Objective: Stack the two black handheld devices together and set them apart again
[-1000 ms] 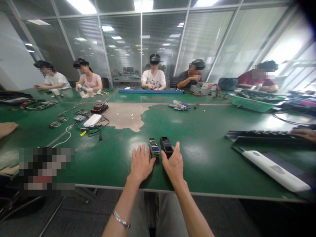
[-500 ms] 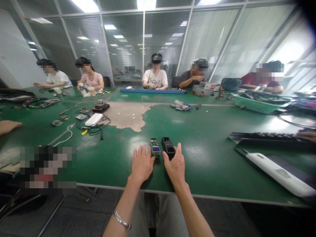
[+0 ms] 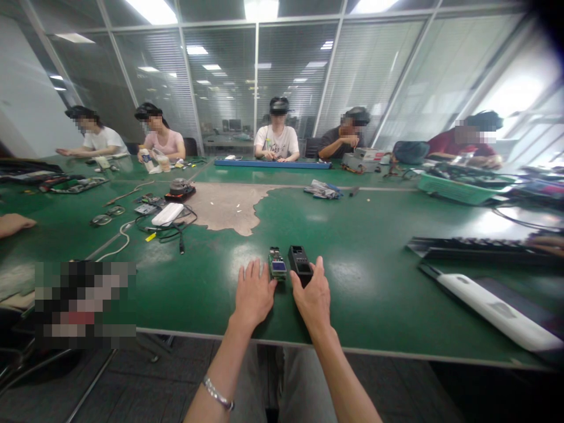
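Note:
A small circuit board [image 3: 277, 267] with a blue-violet display lies on the green table, side by side with a black plastic casing [image 3: 300, 259] that has cut-out openings. My left hand [image 3: 254, 292] rests palm down to the left of the board. Its fingers are stretched out, and the thumb is at the board's lower edge. Around the casing's near end is my right hand [image 3: 314, 294], thumb on the left and straight fingers on the right. It looks open, resting against the casing; part of the casing is hidden behind it.
A white box [image 3: 167, 214] with black cables lies ahead to the left, near a bare brown patch [image 3: 233, 205]. To the right are a long white device [image 3: 493, 308] and a green basket [image 3: 462, 189]. Several people sit across the table; another person's hand [image 3: 16, 225] shows at left.

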Demonstrator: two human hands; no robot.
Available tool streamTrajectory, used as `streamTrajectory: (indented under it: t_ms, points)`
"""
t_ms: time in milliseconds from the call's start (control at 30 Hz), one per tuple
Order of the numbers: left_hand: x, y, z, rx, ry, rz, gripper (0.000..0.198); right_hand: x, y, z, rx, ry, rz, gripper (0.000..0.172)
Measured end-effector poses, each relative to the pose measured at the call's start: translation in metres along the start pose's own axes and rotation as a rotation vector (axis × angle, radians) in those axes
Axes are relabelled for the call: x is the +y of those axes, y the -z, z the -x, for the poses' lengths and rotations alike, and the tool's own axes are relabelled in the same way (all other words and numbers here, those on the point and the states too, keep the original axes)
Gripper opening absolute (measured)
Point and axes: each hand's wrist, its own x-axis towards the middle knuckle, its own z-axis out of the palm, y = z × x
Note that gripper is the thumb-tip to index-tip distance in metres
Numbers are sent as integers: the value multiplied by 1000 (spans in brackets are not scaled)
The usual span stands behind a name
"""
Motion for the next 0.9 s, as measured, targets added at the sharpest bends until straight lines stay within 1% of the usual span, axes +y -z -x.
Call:
streamTrajectory:
  t_ms: [133, 400, 667, 900]
  points:
    - [0, 1, 1, 10, -13, 14, 49, -1, 2, 0, -6, -4, -2, 83]
    - [-1, 2, 2, 20, -30, 43, 47, -2, 4, 2, 11, 30, -10, 83]
    - [-2, 1, 2, 32, -52, 66, 46, -9, 10, 1, 33, -41, -63, 85]
    - [-3, 0, 2, 34, -54, 76, 47, -16, 13, -3, 80, -31, -106, 87]
